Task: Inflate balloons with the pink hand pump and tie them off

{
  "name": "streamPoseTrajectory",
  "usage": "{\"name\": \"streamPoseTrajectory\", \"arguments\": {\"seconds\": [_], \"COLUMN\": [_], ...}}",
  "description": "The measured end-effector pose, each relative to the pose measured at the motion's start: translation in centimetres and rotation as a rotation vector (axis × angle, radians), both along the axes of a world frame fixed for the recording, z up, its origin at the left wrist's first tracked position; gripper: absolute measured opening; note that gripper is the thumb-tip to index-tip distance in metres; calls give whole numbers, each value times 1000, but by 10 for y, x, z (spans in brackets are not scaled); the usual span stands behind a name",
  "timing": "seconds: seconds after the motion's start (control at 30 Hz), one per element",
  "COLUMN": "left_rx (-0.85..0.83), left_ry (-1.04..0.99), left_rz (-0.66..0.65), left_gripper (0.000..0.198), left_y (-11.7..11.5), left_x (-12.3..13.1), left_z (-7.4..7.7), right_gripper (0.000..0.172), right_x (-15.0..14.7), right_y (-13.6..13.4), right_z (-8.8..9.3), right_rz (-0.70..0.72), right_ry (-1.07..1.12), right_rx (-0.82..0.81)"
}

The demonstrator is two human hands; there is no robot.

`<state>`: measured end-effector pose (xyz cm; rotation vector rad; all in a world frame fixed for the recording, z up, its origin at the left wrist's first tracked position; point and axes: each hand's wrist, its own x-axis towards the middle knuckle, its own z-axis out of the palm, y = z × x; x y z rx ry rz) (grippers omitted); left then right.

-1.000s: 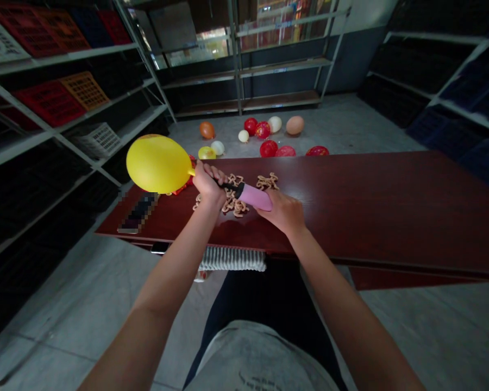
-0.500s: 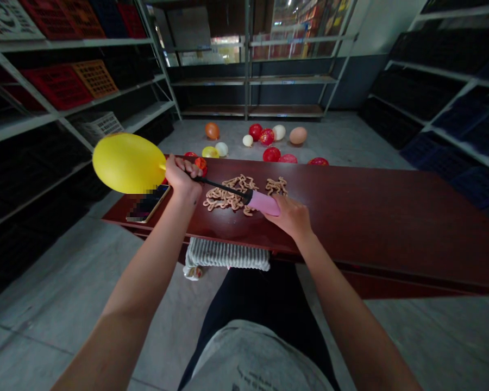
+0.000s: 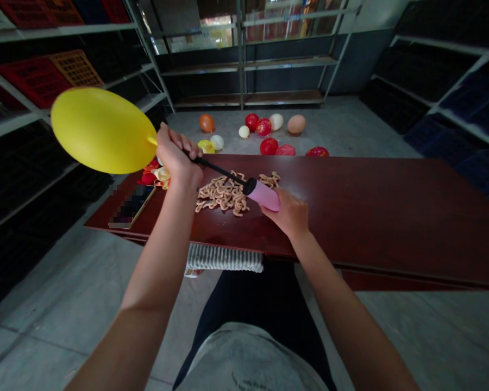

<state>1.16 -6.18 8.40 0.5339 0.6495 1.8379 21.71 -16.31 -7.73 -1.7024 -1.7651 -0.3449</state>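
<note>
A swollen yellow balloon [image 3: 104, 131] hangs in the air at the left, its neck running into my left hand [image 3: 177, 155]. That hand is closed round the balloon's neck and the nozzle end of a balloon pump, hiding both. From there the pump's black rod slants down right to its pink barrel [image 3: 265, 194]. My right hand [image 3: 290, 213] is wrapped round the far end of the barrel. Beneath the pump, a heap of long tan twisting balloons or similar curled pieces [image 3: 224, 194] lies on the dark red table [image 3: 370, 212], with a smaller pile [image 3: 270, 179] behind.
A phone [image 3: 133, 206] and several limp coloured balloons [image 3: 149, 176] lie at the table's left. Beyond it, inflated balloons, among them an orange one [image 3: 207, 123], rest on the floor. Shelves with crates [image 3: 73, 70] stand left; a grey ribbed cloth [image 3: 224, 257] hangs at the front edge.
The yellow balloon has grown larger and shifted up and left in view. My right hand and the pink barrel have come nearer my left hand, and less of the rod shows.
</note>
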Motion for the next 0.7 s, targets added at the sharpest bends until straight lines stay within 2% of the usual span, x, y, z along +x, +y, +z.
{"name": "streamPoseTrajectory", "arguments": {"seconds": [0.1,0.2,0.3,0.4,0.7], "left_rx": [35,47,21,25,0], "left_ry": [33,61,56,37,8], "left_rz": [-33,-74,-115,-117,-112], "left_gripper": [50,50,50,50,53], "left_y": [-4,-12,-19,-21,-20], "left_x": [35,72,94,97,72], "left_z": [-11,-31,-47,-52,-61], "right_gripper": [42,44,43,42,41], "right_x": [1,1,3,3,-1], "right_y": [2,3,3,4,1], "right_z": [1,-1,-3,-3,3], "right_rz": [1,-31,-75,-82,12], "right_ry": [47,74,78,76,28], "right_rx": [-5,-8,-12,-5,-21]}}
